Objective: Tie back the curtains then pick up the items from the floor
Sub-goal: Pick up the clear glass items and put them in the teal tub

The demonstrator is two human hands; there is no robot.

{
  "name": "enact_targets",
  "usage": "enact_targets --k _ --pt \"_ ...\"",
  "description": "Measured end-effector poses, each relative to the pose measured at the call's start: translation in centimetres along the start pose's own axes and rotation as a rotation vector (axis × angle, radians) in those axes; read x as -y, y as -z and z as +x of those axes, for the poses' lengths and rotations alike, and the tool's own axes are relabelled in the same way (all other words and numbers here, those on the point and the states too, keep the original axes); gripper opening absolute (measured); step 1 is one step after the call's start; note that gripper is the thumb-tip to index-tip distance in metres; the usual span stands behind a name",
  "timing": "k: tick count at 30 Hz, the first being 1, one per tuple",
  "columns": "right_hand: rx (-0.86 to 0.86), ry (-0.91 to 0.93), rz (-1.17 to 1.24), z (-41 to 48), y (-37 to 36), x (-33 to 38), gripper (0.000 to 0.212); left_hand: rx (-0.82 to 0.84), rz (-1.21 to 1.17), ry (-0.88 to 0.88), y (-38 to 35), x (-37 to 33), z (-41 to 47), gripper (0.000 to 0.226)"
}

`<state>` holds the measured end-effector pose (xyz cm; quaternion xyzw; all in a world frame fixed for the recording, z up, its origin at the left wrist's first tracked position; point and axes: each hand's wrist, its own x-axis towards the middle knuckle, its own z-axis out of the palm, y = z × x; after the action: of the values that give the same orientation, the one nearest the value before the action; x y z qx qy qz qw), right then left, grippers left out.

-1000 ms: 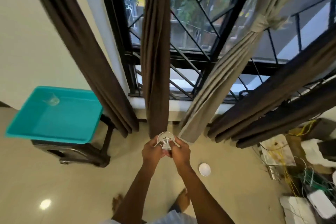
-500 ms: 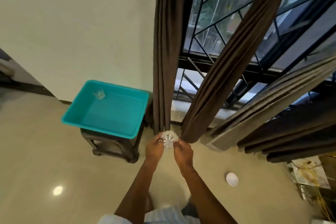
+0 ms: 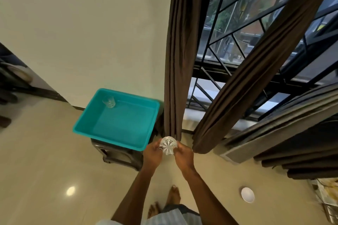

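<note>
Two hands are sharing one load: the left hand (image 3: pixel 152 154) and right hand (image 3: pixel 183 155) are each curling fingers round a cut glass (image 3: pixel 168 145), holding it just beside the near corner of the tub (image 3: pixel 124 122), probably steadying something fragile before setting it in. A white bowl (image 3: pixel 247 195) is lying on the floor, awaiting pickup. Farther off, another glass (image 3: pixel 109 101) is standing in the tub, and the curtains (image 3: pixel 175 60) are hanging gathered

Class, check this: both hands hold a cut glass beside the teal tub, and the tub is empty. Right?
No. In the head view the teal tub holds one tumbler in its far corner. The left hand and right hand do hold the cut glass.
</note>
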<state>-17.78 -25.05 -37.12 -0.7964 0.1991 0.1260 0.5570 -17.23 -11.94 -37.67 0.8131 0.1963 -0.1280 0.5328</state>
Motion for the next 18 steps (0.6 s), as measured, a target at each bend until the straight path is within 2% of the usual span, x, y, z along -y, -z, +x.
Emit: enact_targets --k 4,8,18 --pt "0.024 -0.017 0.066 1.9 -0.4 1.9 0.031 -0.063 -0.004 0.024 0.8 -2.5 0.6 0.029" --pt "0.027 -0.027 0.036 3.2 -1.0 2.3 0.032 -0.056 0.024 0.007 1.3 -2.9 1.7 0.034" --pt "0.041 -0.034 -0.015 5.0 -3.3 4.7 0.031 -0.053 0.030 0.034 3.8 -3.4 4.6 0.030"
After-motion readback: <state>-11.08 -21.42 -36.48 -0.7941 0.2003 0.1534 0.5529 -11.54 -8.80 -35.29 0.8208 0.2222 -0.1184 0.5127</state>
